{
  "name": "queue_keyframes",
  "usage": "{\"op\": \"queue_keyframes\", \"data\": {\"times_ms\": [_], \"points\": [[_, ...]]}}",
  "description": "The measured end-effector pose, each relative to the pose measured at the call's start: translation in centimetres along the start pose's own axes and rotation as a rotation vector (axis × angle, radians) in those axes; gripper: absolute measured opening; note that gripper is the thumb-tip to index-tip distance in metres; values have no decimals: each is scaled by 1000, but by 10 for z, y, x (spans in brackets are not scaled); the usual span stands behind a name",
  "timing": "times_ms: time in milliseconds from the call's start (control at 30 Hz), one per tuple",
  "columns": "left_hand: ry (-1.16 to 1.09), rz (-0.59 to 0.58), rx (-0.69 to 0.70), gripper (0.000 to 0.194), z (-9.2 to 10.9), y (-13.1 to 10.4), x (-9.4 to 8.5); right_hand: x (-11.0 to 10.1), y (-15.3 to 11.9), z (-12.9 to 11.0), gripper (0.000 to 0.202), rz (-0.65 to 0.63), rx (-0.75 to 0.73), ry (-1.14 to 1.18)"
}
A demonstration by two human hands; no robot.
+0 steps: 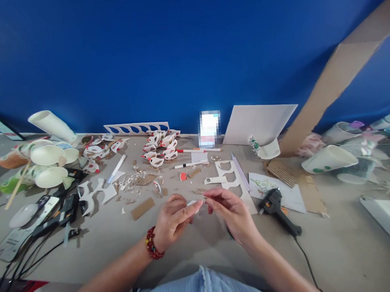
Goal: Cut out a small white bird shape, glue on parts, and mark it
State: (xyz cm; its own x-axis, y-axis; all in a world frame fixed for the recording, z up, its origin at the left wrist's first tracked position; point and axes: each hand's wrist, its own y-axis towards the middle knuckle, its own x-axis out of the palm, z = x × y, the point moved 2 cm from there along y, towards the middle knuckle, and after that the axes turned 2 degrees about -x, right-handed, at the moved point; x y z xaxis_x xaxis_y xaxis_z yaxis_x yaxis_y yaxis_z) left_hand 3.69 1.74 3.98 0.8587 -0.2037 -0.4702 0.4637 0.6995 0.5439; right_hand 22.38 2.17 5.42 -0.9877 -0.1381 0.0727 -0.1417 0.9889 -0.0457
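At the front middle of the table, my left hand [178, 216] is closed on a small white piece [192, 203], most of it hidden by the fingers. Touching the tip of my left fingers, my right hand [226, 207] is pinched on something too small to make out. Beyond the hands lie a cut white foam sheet [231, 179], a small red and white piece [183, 176] and a brown cardboard strip [142, 209]. Several white bird-like cut-outs [156, 161] with red tips are grouped farther back.
A black glue gun [278, 209] with its cable lies to the right, beside a drawing [295, 197]. Paper cups [329, 158] lie farther right. Black cables and a power strip [69, 209] are at left. A lit phone [209, 129] leans on the blue wall.
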Motion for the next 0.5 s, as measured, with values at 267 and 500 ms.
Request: {"op": "queue_keyframes", "data": {"times_ms": [267, 500], "points": [[-636, 159, -641, 19, -6, 0, 9, 8, -2, 6, 13, -82, -76, -173], [-849, 188, -722, 22, -8, 0, 12, 15, -7, -2, 13, -99, -281, -421]]}}
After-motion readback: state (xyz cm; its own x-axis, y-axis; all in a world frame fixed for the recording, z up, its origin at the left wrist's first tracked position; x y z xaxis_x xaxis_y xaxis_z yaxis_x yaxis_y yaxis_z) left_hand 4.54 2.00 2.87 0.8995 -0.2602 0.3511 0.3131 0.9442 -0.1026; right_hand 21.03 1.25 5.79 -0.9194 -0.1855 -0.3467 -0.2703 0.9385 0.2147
